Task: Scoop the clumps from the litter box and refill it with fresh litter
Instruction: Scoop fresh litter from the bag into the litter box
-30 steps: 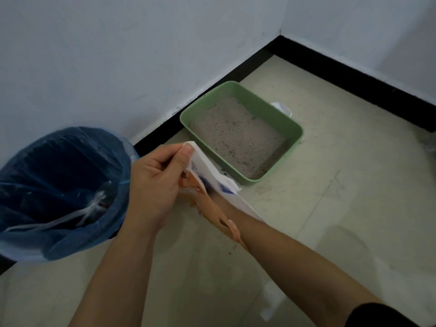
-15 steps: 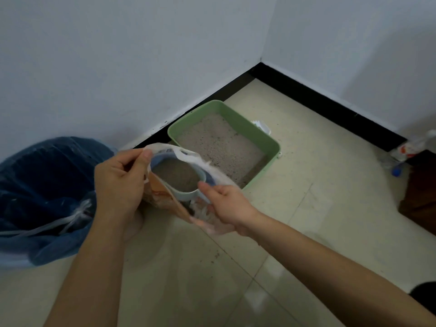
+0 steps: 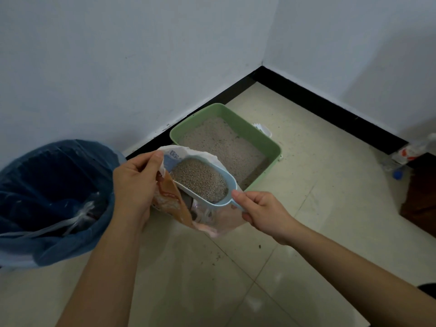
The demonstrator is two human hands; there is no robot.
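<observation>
A green litter box sits on the floor in the corner by the wall, with grey litter spread inside. Just in front of it my left hand grips the rim of an orange and white litter bag, holding its mouth open. My right hand grips the handle of a pale blue scoop. The scoop is heaped with grey litter and hovers over the bag's mouth, just short of the box.
A bin lined with a blue bag stands to the left against the wall. A white object lies behind the box. A plastic bottle and dark furniture are at the right. Specks of litter dot the tiles.
My right hand was deep inside the bag; it has drawn out the scoop full of litter and raised it above the bag's mouth. My left hand stays on the bag's rim.
</observation>
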